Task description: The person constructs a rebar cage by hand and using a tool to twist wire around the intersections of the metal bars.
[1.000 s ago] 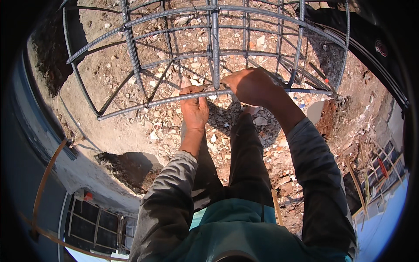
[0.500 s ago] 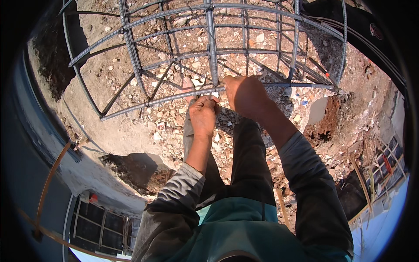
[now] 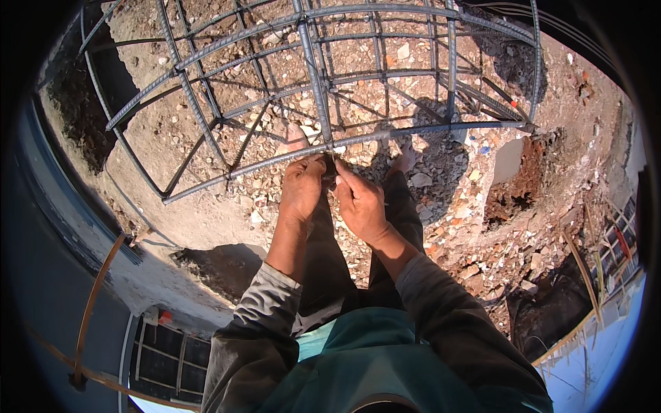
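Note:
A cage of ribbed steel rebar (image 3: pixel 396 132) spans the upper half of the head view. Its nearest long bar meets an upright bar (image 3: pixel 313 76) just beyond my hands. My left hand (image 3: pixel 301 186) is closed in a pinch just below that crossing; whatever its fingers hold is hidden. Close beside it, my right hand (image 3: pixel 361 205) has its thumb and forefinger together at a short, thin wire (image 3: pixel 334 160), which stands up toward the joint. The wire's lower end is lost between my fingertips.
Broken stone and rubble (image 3: pixel 447 234) cover the ground around my feet. A pit (image 3: pixel 217 265) lies left of my legs, and a reddish-brown hole (image 3: pixel 516 186) is at the right. A grey wall (image 3: pixel 41 227) runs along the left side, with a wooden strip (image 3: pixel 100 296) before it.
My right hand has come down off the bar, turning in beside the left. My left hand has shifted slightly left and down. The cage now sits a little further left in view.

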`<state>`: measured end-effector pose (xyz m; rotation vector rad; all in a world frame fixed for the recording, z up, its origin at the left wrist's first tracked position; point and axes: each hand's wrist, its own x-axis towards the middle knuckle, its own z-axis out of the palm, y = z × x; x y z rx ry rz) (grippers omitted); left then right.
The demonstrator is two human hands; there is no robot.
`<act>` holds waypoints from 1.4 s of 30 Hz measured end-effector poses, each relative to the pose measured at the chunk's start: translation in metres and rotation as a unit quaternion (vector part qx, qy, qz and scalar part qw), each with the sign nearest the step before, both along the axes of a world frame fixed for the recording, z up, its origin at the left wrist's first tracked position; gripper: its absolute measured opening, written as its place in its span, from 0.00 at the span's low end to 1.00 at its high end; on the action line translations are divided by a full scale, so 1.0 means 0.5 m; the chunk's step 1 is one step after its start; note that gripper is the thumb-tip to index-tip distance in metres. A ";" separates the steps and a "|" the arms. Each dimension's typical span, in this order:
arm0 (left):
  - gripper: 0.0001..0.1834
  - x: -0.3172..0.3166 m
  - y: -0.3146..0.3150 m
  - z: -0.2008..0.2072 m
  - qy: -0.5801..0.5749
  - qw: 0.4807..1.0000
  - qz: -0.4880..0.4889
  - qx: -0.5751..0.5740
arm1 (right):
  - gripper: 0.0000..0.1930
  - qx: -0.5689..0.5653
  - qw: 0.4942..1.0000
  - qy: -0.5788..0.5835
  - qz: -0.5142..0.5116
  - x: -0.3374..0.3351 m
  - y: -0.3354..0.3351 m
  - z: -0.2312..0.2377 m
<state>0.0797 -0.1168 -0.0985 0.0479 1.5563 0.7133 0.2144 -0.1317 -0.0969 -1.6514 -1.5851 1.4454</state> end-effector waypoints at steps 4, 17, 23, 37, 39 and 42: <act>0.10 -0.011 -0.022 -0.029 0.030 0.988 -0.091 0.120 | 0.16 0.052 0.998 -0.026 0.011 -0.009 -0.009 -0.025; 0.08 0.036 -0.023 -0.048 0.031 0.993 0.026 0.113 | 0.17 -0.071 0.972 -0.109 0.198 0.024 0.101 0.073; 0.09 0.037 -0.013 -0.032 0.009 0.994 0.045 0.103 | 0.10 -0.122 0.988 -0.080 0.047 0.017 0.086 0.045; 0.07 0.009 -0.032 -0.037 0.231 0.943 -0.186 0.149 | 0.05 0.086 0.945 -0.189 0.254 -0.014 0.166 0.024; 0.10 0.006 -0.027 -0.023 0.224 0.953 -0.166 0.120 | 0.05 0.093 0.957 -0.156 0.228 -0.010 0.168 0.024; 0.12 -0.014 -0.038 -0.026 0.045 0.996 -0.061 0.056 | 0.05 0.076 0.980 -0.112 0.147 0.006 0.139 0.005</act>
